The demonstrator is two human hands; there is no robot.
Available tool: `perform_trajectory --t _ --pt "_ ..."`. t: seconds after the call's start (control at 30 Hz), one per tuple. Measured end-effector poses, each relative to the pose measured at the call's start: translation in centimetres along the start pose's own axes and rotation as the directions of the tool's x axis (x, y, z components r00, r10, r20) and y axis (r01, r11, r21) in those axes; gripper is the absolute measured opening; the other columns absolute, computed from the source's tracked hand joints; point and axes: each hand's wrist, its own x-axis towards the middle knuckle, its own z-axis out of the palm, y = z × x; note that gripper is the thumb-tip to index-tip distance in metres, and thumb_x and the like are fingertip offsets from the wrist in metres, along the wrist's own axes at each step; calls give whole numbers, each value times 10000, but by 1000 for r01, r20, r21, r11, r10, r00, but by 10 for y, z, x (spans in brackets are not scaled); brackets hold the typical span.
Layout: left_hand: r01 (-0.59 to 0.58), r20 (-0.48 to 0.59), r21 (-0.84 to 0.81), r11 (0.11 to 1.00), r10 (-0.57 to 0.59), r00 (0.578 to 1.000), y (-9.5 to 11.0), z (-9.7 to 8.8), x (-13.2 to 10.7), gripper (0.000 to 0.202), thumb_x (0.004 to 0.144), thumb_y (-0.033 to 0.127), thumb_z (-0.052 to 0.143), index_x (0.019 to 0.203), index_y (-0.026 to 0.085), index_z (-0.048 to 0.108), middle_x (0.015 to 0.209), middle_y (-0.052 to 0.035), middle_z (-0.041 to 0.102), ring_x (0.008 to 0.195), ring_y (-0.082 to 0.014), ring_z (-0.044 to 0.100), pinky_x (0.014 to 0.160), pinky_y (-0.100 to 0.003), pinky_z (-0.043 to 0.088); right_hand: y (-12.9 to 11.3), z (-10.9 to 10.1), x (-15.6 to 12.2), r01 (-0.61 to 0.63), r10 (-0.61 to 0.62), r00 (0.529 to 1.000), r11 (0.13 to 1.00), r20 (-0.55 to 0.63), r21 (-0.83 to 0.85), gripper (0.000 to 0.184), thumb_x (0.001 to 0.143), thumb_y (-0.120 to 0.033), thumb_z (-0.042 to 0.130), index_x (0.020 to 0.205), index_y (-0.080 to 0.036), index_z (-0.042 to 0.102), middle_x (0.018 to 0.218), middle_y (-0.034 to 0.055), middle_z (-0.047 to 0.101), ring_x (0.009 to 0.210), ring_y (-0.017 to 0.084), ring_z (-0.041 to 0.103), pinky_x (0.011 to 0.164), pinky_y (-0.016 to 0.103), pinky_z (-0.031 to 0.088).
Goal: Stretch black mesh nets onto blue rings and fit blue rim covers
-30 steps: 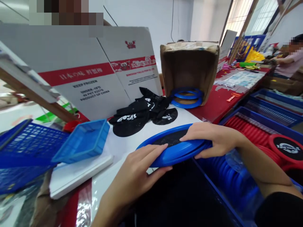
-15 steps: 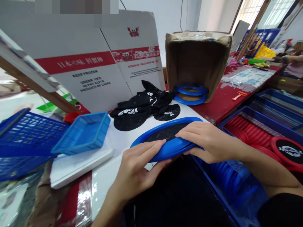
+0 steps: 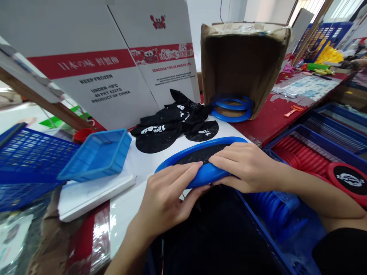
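A blue ring with black mesh fabric across its middle (image 3: 212,175) is held tilted over the front edge of the white work surface (image 3: 137,164). My left hand (image 3: 172,191) pinches its near rim, thumb below and fingers on top. Close beside it, my right hand (image 3: 243,166) grips the same rim, fingers over the top and thumb beneath. Beyond the ring lies a pile of black fabric discs (image 3: 172,126) with white print. Two or so plain blue rings (image 3: 232,116) rest in the mouth of an open cardboard box (image 3: 243,65).
At left sit a light blue tray (image 3: 94,156) and a blue basket (image 3: 31,160). On the right, crates hold red rings (image 3: 304,156) and blue rings (image 3: 275,214). A printed carton panel (image 3: 86,76) stands behind. An orange-handled tool (image 3: 294,110) lies on the red table.
My right hand has slid left along the rim, closer to my left hand. The view has shifted slightly. Both hands still hold the ring.
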Motion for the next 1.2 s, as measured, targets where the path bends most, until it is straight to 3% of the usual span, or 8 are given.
perform_trajectory --t 0.17,0.23,0.33,0.53,0.67,0.77,1.0,1.2 --pt "26 36 -256 966 -17 999 -35 -22 -23 373 998 314 715 1365 250 690 1148 -93 808 1029 -277 770 1019 -477 612 23 -8 -27 -90 90 996 993 -2 79 536 993 -380 695 1470 -179 558 1274 149 747 1146 301 721 991 462 574" --pt "27 4 -364 931 -28 1000 -56 -33 -38 382 1031 373 662 1397 268 687 1134 -89 810 1078 -294 762 1066 -524 597 32 -10 -41 -134 134 991 981 6 138 549 966 -352 707 1471 -205 549 1259 131 747 1146 283 719 991 449 583" --pt "91 38 -387 918 -83 996 -70 -44 -48 406 1023 310 671 1426 266 667 1198 -88 797 1184 -285 741 1079 -469 609 35 -6 -51 -111 114 993 980 -13 167 439 957 -309 718 1366 -199 603 1202 128 754 1119 269 720 987 436 592" --pt "-19 195 -92 996 37 980 -20 -41 -20 467 973 351 757 1400 207 637 1214 -119 791 1132 -277 759 1024 -416 627 17 4 -32 1 3 1000 988 -27 157 436 986 -277 686 1394 -167 580 1190 148 752 1102 268 714 970 420 593" --pt "-71 202 14 997 67 977 2 -37 -9 411 1026 332 679 1398 166 625 1196 -139 796 1071 -262 787 926 -356 655 11 2 -23 61 -59 998 989 -24 131 520 1018 -438 684 1433 -152 557 1150 152 740 1026 268 715 893 406 596" --pt "-64 200 8 998 62 978 3 -37 -10 351 1050 320 628 1370 175 630 1189 -119 805 1054 -243 796 916 -327 656 10 3 -23 64 -60 998 986 -33 153 592 1009 -569 680 1409 -148 570 1096 140 737 959 255 714 831 384 590" --pt "-35 129 22 999 32 991 1 -27 -22 444 990 263 670 1432 245 637 1197 -58 814 1007 -246 807 857 -309 667 10 19 -23 140 -112 979 977 -170 162 451 1042 -436 672 1337 -104 592 1047 129 768 909 231 722 810 372 569" --pt "-4 70 -45 999 7 997 -31 -27 -38 585 899 272 732 1464 396 640 1196 62 813 1002 -267 808 990 -390 662 19 12 -30 144 -119 974 983 -193 117 510 1027 -463 680 1382 -109 584 1053 119 775 916 228 736 820 364 569"
